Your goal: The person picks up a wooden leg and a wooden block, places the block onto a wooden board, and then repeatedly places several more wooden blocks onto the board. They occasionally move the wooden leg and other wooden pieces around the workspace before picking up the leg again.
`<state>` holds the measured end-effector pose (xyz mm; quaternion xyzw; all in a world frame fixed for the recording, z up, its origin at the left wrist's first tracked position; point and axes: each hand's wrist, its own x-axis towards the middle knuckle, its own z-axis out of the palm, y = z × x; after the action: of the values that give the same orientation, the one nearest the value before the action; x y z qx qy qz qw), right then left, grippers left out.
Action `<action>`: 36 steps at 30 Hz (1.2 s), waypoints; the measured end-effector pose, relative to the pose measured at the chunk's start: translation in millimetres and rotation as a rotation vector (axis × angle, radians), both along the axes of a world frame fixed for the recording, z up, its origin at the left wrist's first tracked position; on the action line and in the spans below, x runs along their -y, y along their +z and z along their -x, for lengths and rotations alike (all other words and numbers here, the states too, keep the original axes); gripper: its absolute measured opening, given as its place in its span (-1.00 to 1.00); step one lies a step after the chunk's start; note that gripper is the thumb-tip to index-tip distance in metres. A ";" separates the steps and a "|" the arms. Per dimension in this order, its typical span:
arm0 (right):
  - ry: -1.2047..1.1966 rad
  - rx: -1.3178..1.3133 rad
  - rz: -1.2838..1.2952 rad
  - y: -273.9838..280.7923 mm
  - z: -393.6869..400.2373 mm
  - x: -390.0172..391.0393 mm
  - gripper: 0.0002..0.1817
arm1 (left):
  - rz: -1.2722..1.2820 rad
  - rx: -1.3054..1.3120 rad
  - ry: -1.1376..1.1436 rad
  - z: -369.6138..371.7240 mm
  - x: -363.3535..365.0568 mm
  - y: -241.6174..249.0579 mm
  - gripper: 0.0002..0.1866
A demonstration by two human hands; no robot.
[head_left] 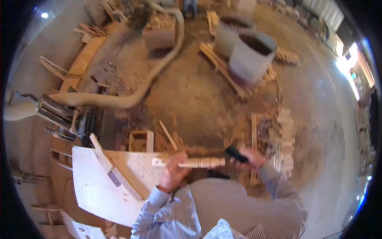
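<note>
A workshop floor (191,91) of packed dirt and sawdust fills the view, strewn with wood offcuts. At twelve to one o'clock stand two grey drums (248,49) on a bed of wooden slats, and a thick pale dust hose (159,67) snakes from the top centre down to a machine (59,115) at nine o'clock. At three o'clock lies a heap of small wooden blocks (284,139). At seven o'clock sits a white desk (95,187) with a wooden fence strip (113,167) lying diagonally across it.

Near six o'clock, just above the person's striped shirt (223,211), the left hand (173,171) is wrapped around a turned wooden spindle (195,162), held level over the desk's right edge. The spindle already shows rounded beads and grooves toward its right end, while its left end looks square and plain. The right hand (248,157) is closed around a dark-handled tool (235,154), whose tip sits just beside the spindle's right end; whether it touches cannot be told through the blur.

My reading is that the shaping of the piece is largely done and that the work in hand is finishing or checking its end. No other finished spindles can be made out nearby.
</note>
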<state>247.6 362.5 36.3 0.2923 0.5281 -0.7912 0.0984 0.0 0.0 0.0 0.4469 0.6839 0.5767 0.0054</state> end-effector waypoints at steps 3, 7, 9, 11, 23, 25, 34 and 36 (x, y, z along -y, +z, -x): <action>0.008 0.185 -0.209 -115.8 -51.2 34.2 -0.39 | 0.297 0.270 0.088 15.2 57.2 -13.1 -0.69; 0.284 0.505 -0.219 -123.9 -122.8 54.7 -0.32 | 0.332 0.485 0.212 -19.4 46.3 -10.1 -0.66; 0.354 0.513 -0.098 -139.5 -122.9 83.8 -0.29 | 0.385 0.457 0.266 -19.3 52.5 -12.0 -0.67; 0.319 0.242 -0.488 -183.6 -138.9 102.9 -0.24 | 0.403 0.478 0.264 -22.2 60.0 -20.3 -0.67; 0.654 0.289 -0.466 -175.9 -79.8 81.8 -0.16 | 0.463 0.336 0.237 -27.1 46.5 -15.1 -0.71; 0.577 0.111 -0.449 -219.5 -89.3 86.0 -0.16 | 0.469 0.318 0.246 -29.5 43.3 -10.1 -0.72; 0.804 0.399 -0.343 -193.2 -68.2 61.8 -0.24 | 0.408 0.262 0.296 -34.8 53.4 -8.5 -0.67; 0.788 0.454 -0.415 -158.5 -54.5 65.8 -0.15 | 0.378 0.284 0.316 -36.0 54.4 -11.2 -0.71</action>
<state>302.1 296.7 -122.2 0.2491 0.7100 -0.4884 0.4421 36.0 -54.4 -11.2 0.2407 0.8329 0.4893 0.0944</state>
